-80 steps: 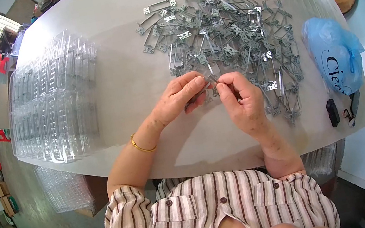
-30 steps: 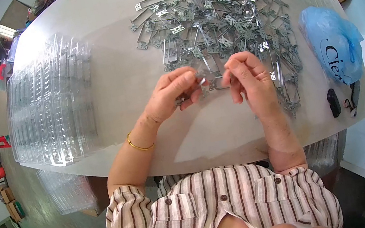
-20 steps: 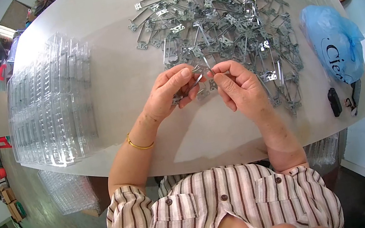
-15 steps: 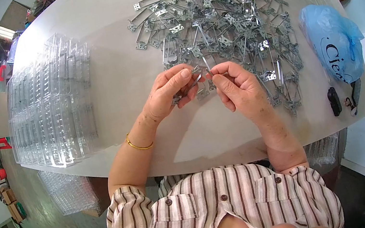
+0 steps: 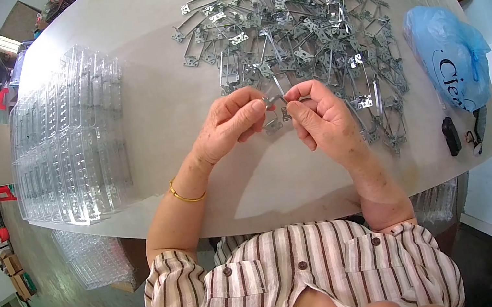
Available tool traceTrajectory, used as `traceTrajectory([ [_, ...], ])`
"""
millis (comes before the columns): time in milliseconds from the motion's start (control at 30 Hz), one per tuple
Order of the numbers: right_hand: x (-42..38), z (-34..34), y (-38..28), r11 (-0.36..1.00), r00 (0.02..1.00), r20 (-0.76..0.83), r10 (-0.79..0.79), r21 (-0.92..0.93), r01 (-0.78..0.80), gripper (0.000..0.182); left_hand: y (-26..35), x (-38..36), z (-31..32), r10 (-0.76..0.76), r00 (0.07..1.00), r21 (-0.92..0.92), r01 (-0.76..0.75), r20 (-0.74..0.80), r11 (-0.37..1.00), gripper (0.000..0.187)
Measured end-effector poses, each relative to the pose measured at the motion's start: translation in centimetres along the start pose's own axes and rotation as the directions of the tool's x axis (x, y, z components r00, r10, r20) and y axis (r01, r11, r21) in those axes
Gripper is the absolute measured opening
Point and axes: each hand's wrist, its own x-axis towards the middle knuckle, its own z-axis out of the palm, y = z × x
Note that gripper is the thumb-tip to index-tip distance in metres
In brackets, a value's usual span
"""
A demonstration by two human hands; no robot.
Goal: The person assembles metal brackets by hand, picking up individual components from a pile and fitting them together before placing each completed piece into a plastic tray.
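My left hand (image 5: pixel 227 128) is closed, thumb and fingers pinching one end of a small metal bracket (image 5: pixel 273 100). Opposite it, my right hand (image 5: pixel 324 118) pinches a thin metal strip (image 5: pixel 278 86) that rises from between the fingertips. The two pieces meet or cross in the gap between my hands; whether they are joined cannot be made out. Just beyond my fingers lies a large heap of grey metal brackets (image 5: pixel 303 31), tangled together on the pale table (image 5: pixel 164 102). A loose bracket (image 5: pixel 272 125) rests on the tabletop below my hands.
Stacked clear plastic trays (image 5: pixel 70 145) stand on the table's left side. At the right edge sit a blue plastic bag (image 5: pixel 450 58) and a small black object (image 5: pixel 450 137). More clear trays (image 5: pixel 93 256) are below the table at left.
My left fingers have turned and closed in more, and the metal piece in them now points toward my right hand. My right hand stays nearly in place.
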Motion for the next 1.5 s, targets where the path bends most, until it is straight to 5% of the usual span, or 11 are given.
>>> traceTrajectory([
  [100,0.1,0.0,-0.2,0.999,1.000,-0.004,0.007,-0.045,-0.007,0.023,0.4,-0.2,0.5,-0.030,0.999,0.046,0.028,0.034,0.999,0.039],
  [267,0.5,-0.1,0.2,0.959,0.991,0.070,0.110,0.253,-0.125,0.026,0.3,0.0,0.6,-0.038,0.998,0.066,0.034,0.059,0.997,0.039],
  [500,0.5,-0.7,-0.2,0.934,0.961,0.160,0.224,0.248,-0.259,0.026,1.1,-0.5,1.0,-0.095,0.985,0.148,0.073,0.147,0.986,0.040],
  [667,0.6,-0.8,0.4,0.999,0.999,0.001,0.048,-0.025,-0.048,0.022,1.1,-0.5,0.8,-0.094,0.966,0.127,0.065,0.240,0.990,0.040],
  [833,0.9,-0.7,1.1,0.998,0.998,-0.056,-0.009,0.054,0.012,0.020,0.7,-0.5,0.9,0.001,0.906,0.163,-0.077,0.424,0.984,0.041],
  [900,0.8,-1.3,0.7,0.999,0.996,-0.087,0.022,0.049,-0.018,0.019,1.2,-0.8,1.5,-0.125,0.912,0.026,0.125,0.391,0.992,0.045],
  [1000,0.6,-1.6,0.3,0.986,0.994,-0.110,-0.001,0.165,0.019,0.015,0.8,-0.4,1.2,-0.100,0.978,-0.054,0.112,0.185,0.992,0.049],
  [1067,0.6,-1.3,0.9,0.944,0.968,-0.143,-0.205,0.231,0.234,0.012,1.0,-0.2,1.0,-0.093,0.982,-0.095,0.110,0.162,0.989,0.052],
  [1133,0.4,-0.9,0.8,0.946,0.963,-0.126,-0.237,0.197,0.259,0.011,1.0,-0.1,1.1,-0.107,0.994,-0.239,0.112,0.032,0.964,0.051],
  [1400,0.1,0.6,1.8,0.908,0.904,-0.129,-0.409,0.038,0.416,0.011,0.7,0.1,1.2,-0.118,0.991,-0.230,0.130,0.064,0.965,0.048],
  [1500,0.2,0.9,2.3,0.839,0.830,-0.154,-0.536,-0.205,0.503,0.012,0.5,0.1,1.2,-0.108,0.992,-0.241,0.122,0.071,0.963,0.047],
])
